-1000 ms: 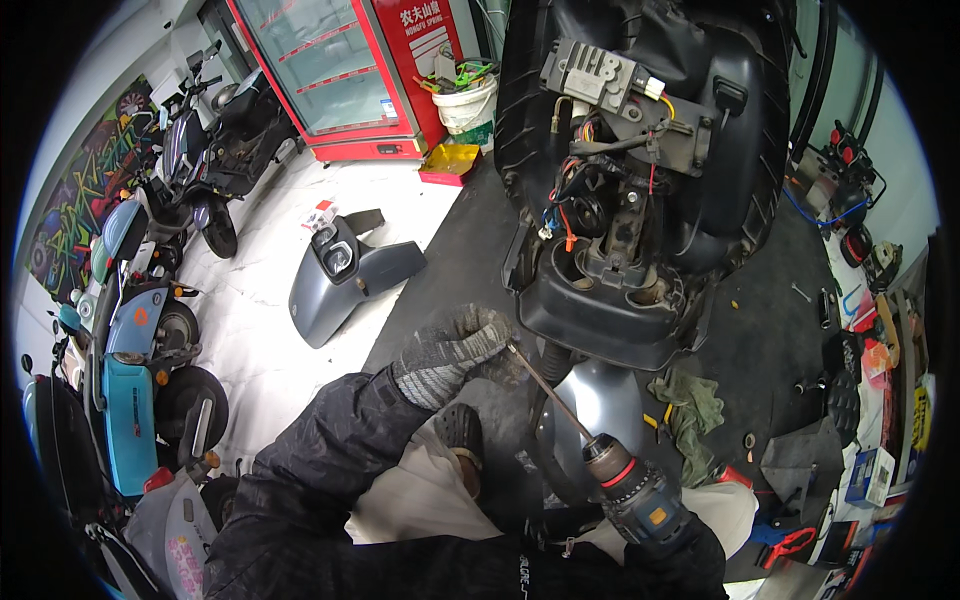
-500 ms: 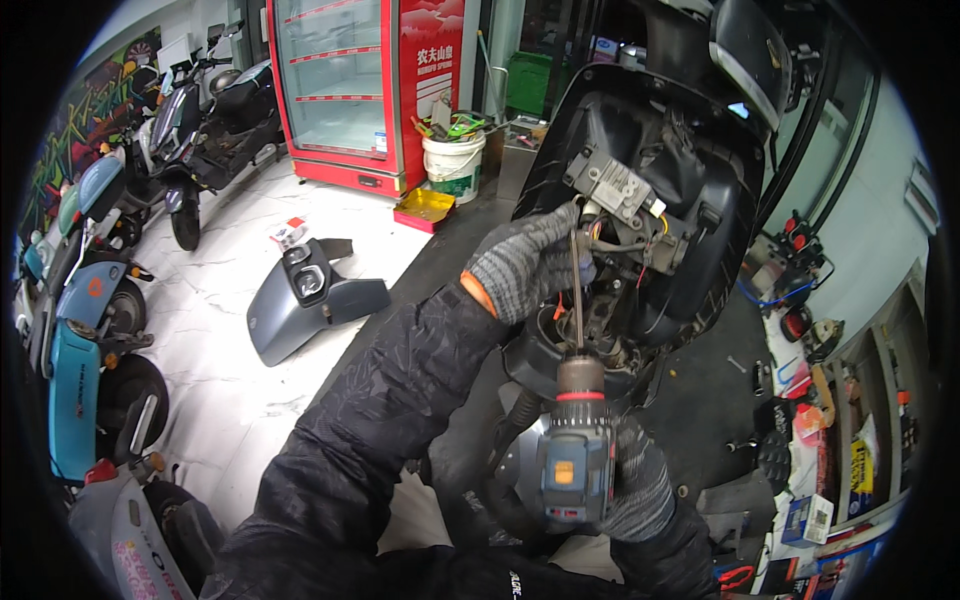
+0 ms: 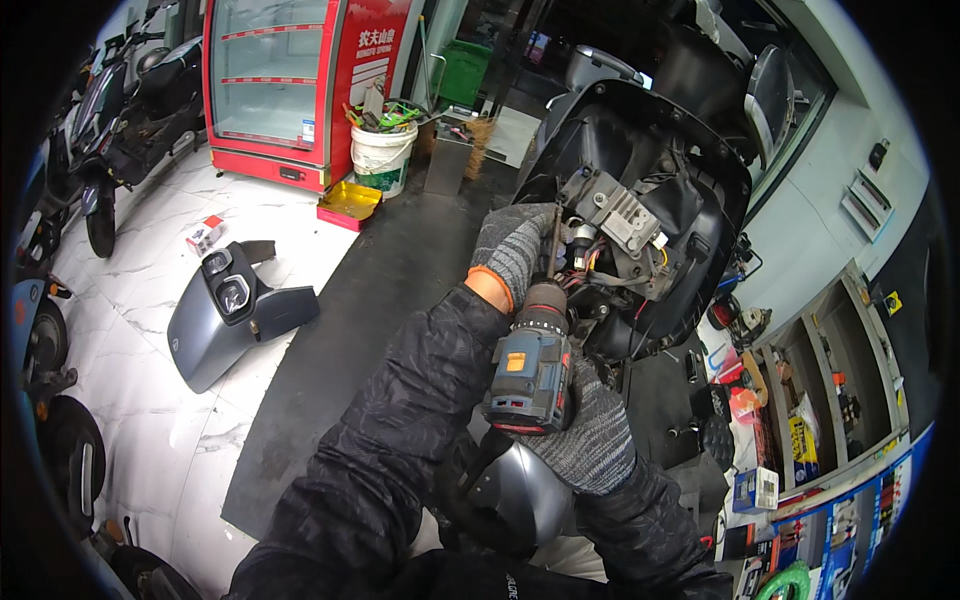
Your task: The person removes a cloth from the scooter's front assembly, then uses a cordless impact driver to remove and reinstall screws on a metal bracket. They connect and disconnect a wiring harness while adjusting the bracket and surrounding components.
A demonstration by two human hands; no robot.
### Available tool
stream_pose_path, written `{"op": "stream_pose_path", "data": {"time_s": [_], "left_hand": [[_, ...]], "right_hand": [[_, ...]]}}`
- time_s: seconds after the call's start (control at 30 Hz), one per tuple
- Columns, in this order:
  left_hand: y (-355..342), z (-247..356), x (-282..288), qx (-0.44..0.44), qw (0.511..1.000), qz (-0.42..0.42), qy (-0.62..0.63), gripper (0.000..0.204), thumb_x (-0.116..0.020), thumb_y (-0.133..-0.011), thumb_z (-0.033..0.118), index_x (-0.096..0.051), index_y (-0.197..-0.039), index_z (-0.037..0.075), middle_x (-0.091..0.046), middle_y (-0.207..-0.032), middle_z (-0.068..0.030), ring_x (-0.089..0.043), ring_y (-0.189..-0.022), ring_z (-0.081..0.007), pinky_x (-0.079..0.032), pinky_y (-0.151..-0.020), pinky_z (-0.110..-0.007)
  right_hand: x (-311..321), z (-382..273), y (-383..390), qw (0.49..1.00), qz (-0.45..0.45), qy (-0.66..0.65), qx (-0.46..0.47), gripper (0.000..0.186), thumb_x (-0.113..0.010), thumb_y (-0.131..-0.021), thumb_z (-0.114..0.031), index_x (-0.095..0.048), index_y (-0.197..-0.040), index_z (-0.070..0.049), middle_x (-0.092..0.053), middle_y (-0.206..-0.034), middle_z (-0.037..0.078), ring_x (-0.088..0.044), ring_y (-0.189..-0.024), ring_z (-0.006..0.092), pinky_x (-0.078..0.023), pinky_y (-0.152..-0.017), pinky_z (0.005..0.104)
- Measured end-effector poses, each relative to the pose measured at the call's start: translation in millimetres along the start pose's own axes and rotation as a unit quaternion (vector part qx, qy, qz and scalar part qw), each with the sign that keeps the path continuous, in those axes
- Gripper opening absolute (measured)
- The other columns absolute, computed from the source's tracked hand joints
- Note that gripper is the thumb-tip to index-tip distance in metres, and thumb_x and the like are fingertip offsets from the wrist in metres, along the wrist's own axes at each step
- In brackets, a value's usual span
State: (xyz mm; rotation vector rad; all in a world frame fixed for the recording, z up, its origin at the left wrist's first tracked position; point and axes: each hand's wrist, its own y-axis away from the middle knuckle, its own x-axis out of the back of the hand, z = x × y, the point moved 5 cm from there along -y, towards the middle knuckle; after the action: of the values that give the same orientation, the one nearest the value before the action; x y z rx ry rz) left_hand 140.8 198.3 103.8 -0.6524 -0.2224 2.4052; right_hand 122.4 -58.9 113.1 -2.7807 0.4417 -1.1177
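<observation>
The power drill (image 3: 530, 375) sits near the middle of the frame, its chuck pointing up the picture and its long bit (image 3: 555, 240) running to the left edge of a finned metal block (image 3: 625, 220). Compared with half a second ago, the chuck is closer to the left hand and less of the bit shows between them; the tool seems to be sinking further in among the exposed parts, though the tip's exact contact cannot be made out.

The drill lies between the hands: the gloved right hand (image 3: 598, 432) is wrapped around its grip, below and right of the motor body, while the gloved left hand (image 3: 515, 248) is beside the bit, just above the chuck. Its fingers are bent, but whether they pinch the bit or only steady it cannot be told.

Coloured wires (image 3: 597, 262) hang beside the block, within the scooter's black front shell (image 3: 700, 200) at upper right. A grey fender (image 3: 520, 495) shows beneath the drill. Farther out, a detached grey panel (image 3: 240, 310) with a lamp lies on the pale floor at left, and a red fridge (image 3: 365, 100) stands at upper left.
</observation>
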Motion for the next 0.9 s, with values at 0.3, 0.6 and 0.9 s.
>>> {"op": "stream_pose_path", "data": {"time_s": [0.3,0.6,0.9], "left_hand": [[-26,-17,2,-0.023,0.995,-0.001,-0.098,0.032,-0.057,-0.105,0.025,-0.079,-0.118,0.006,-0.077,-0.124,-0.014,-0.073,-0.113,-0.0308,-0.056,-0.101,-0.039],[16,48,11,0.061,0.995,-0.084,-0.002,0.034,-0.062,-0.108,0.023,-0.071,-0.135,0.005,-0.077,-0.122,-0.0156,-0.074,-0.106,-0.0223,-0.058,-0.089,-0.035],[118,180,8,-0.261,0.928,-0.251,-0.093,0.029,-0.066,-0.107,0.025,-0.074,-0.114,-0.003,-0.075,-0.102,-0.0157,-0.076,-0.092,-0.0254,-0.061,-0.081,-0.036]], "right_hand": [[-7,-1,-13,0.998,-0.015,-0.029,-0.054,0.074,-0.09,-0.088,-0.031,-0.053,-0.145,-0.001,-0.07,-0.135,0.016,-0.071,-0.123,0.0275,-0.059,-0.106,0.0412],[-47,-16,-32,0.986,0.038,-0.161,0.003,0.073,-0.088,-0.088,-0.035,-0.054,-0.141,0.003,-0.07,-0.125,0.022,-0.073,-0.114,0.0345,-0.061,-0.096,0.0431],[-30,-34,-28,0.999,0.04,0.006,0.031,0.06,-0.083,-0.095,-0.03,-0.059,-0.142,-0.002,-0.071,-0.131,0.018,-0.074,-0.114,0.0307,-0.062,-0.097,0.0407]]}}
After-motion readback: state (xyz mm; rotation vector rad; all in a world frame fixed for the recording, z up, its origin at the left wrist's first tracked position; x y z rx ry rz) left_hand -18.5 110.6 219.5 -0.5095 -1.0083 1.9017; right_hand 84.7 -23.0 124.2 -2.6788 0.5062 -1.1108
